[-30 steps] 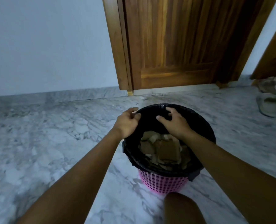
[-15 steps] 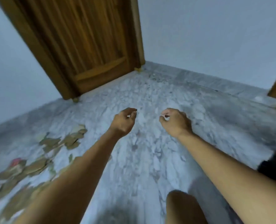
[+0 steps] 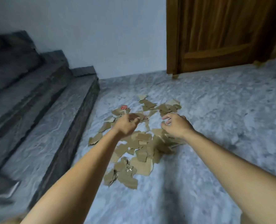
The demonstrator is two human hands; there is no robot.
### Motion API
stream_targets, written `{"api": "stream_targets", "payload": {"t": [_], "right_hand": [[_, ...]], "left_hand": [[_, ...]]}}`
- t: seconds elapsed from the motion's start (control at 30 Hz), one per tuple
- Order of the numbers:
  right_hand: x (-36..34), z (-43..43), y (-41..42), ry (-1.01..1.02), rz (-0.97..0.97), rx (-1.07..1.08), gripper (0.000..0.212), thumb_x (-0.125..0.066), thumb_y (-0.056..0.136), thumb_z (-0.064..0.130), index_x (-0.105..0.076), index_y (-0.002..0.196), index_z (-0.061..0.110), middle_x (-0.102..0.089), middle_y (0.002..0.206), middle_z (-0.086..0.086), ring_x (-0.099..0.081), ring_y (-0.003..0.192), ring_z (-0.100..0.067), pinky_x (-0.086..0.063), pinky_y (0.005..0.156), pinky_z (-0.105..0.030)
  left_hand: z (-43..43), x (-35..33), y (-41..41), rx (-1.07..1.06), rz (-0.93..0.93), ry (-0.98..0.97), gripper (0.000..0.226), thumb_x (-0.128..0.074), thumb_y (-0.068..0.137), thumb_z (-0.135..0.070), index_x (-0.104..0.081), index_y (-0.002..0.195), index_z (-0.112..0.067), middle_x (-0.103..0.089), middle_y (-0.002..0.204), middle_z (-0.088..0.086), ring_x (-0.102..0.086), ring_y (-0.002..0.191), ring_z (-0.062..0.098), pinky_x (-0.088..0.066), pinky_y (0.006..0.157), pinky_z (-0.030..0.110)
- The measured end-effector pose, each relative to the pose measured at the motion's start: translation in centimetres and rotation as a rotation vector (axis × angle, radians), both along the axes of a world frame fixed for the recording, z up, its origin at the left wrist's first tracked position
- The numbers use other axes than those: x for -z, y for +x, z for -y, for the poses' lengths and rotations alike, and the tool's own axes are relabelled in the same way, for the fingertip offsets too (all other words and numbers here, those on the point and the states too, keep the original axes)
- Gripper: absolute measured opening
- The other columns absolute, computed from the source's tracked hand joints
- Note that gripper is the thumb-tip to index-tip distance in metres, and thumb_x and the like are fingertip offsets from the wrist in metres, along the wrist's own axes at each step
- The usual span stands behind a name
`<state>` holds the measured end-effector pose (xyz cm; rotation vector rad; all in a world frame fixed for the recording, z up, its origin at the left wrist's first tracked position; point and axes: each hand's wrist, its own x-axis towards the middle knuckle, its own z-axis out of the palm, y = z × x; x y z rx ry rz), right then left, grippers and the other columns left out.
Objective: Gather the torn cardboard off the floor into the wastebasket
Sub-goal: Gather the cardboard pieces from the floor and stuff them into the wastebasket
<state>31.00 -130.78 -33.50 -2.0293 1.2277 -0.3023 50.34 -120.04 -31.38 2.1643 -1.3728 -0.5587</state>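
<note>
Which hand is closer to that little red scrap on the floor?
Left. The left hand hangs just below the red scrap; the right hand is farther off to its right.

The torn brown cardboard scraps (image 3: 140, 143) look matt and papery. They lie on a glossy grey-veined marble floor (image 3: 214, 120). The brown door (image 3: 218, 33) is grained wood.

We count two hands, the left hand (image 3: 126, 125) and the right hand (image 3: 176, 125), each on one bare forearm. We see one door (image 3: 221, 33), three steps (image 3: 42, 101) at the left, and one red scrap (image 3: 123, 107) among the brown ones. The cardboard pieces (image 3: 139, 143) lie in one scattered heap of several dozen, too overlapped and blurred for us to count exactly.
</note>
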Motion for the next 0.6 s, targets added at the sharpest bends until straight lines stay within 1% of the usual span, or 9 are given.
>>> {"api": "stream_targets", "payload": {"t": [0.07,0.13,0.17,0.23,0.33,0.43,0.47,0.53,0.6], "right_hand": [[1.7,-1.8,4.1,0.031,-0.028,-0.046,0.029,-0.064,0.083,0.049,-0.060,0.110,0.040,-0.066,0.107,0.010,-0.064,0.100,-0.021,-0.054,0.092,-0.040],[3.5,-3.7,7.8,0.062,-0.057,-0.090,0.034,-0.066,0.079,0.049,-0.062,0.110,0.038,-0.067,0.102,0.009,-0.065,0.097,-0.019,-0.055,0.091,-0.038],[4.7,-4.6,9.5,0.074,-0.078,-0.115,0.038,-0.066,0.075,0.050,-0.063,0.112,0.037,-0.068,0.105,0.007,-0.066,0.097,-0.019,-0.055,0.092,-0.037],[7.0,-6.3,12.5,0.086,-0.169,-0.192,0.046,-0.069,0.074,0.048,-0.062,0.119,0.039,-0.068,0.117,0.005,-0.065,0.104,-0.020,-0.053,0.096,-0.036],[10.3,-8.4,15.6,0.081,-0.316,-0.312,0.055,-0.072,0.075,0.050,-0.055,0.127,0.042,-0.063,0.129,0.006,-0.061,0.116,-0.021,-0.051,0.097,-0.036],[14.4,-9.6,17.4,0.011,-0.496,-0.470,0.064,-0.072,0.079,0.039,-0.045,0.137,0.041,-0.052,0.139,0.004,-0.051,0.128,-0.026,-0.048,0.097,-0.039],[15.8,-9.9,17.8,-0.001,-0.550,-0.521,0.070,-0.072,0.078,0.036,-0.040,0.140,0.041,-0.047,0.143,0.004,-0.050,0.129,-0.029,-0.047,0.098,-0.041],[18.9,-10.5,18.1,-0.028,-0.646,-0.613,0.081,-0.074,0.078,0.034,-0.030,0.146,0.039,-0.040,0.145,0.000,-0.047,0.128,-0.033,-0.046,0.097,-0.044],[21.8,-10.6,18.0,-0.101,-0.691,-0.707,0.088,-0.075,0.076,0.034,-0.025,0.149,0.039,-0.031,0.150,0.001,-0.041,0.129,-0.033,-0.044,0.096,-0.045]], "left_hand": [[-2.3,1.5,4.1,-0.023,-0.003,0.049,0.035,-0.052,0.098,-0.038,-0.065,0.124,-0.019,-0.064,0.128,0.003,-0.059,0.118,0.022,-0.043,0.095,0.027],[-4.3,2.9,7.8,-0.036,-0.019,0.100,0.037,-0.055,0.096,-0.039,-0.064,0.125,-0.019,-0.065,0.125,0.004,-0.061,0.113,0.022,-0.046,0.094,0.029],[-5.2,3.7,9.4,-0.046,-0.043,0.122,0.037,-0.056,0.095,-0.037,-0.064,0.125,-0.017,-0.065,0.123,0.004,-0.062,0.111,0.022,-0.046,0.092,0.028],[-7.1,5.6,12.3,-0.069,-0.090,0.178,0.035,-0.060,0.093,-0.034,-0.065,0.123,-0.017,-0.065,0.121,0.004,-0.062,0.110,0.021,-0.045,0.090,0.025],[-9.5,9.6,15.7,-0.084,-0.153,0.293,0.033,-0.068,0.087,-0.034,-0.065,0.117,-0.021,-0.066,0.116,0.000,-0.062,0.108,0.020,-0.047,0.093,0.026],[-11.2,14.4,17.5,-0.087,-0.125,0.424,0.046,-0.073,0.082,-0.033,-0.060,0.125,-0.025,-0.059,0.124,-0.001,-0.056,0.104,0.016,-0.042,0.083,0.021],[-11.5,16.4,17.8,-0.074,-0.109,0.462,0.052,-0.075,0.079,-0.033,-0.058,0.127,-0.027,-0.057,0.127,0.000,-0.054,0.103,0.015,-0.042,0.083,0.021],[-11.8,20.1,17.6,-0.034,-0.079,0.529,0.068,-0.082,0.072,-0.036,-0.052,0.133,-0.030,-0.052,0.130,-0.003,-0.053,0.114,0.019,-0.045,0.093,0.025],[-11.7,23.9,16.8,0.006,-0.079,0.560,0.084,-0.087,0.063,-0.040,-0.047,0.137,-0.033,-0.045,0.133,-0.002,-0.047,0.125,0.025,-0.044,0.102,0.033]]}}
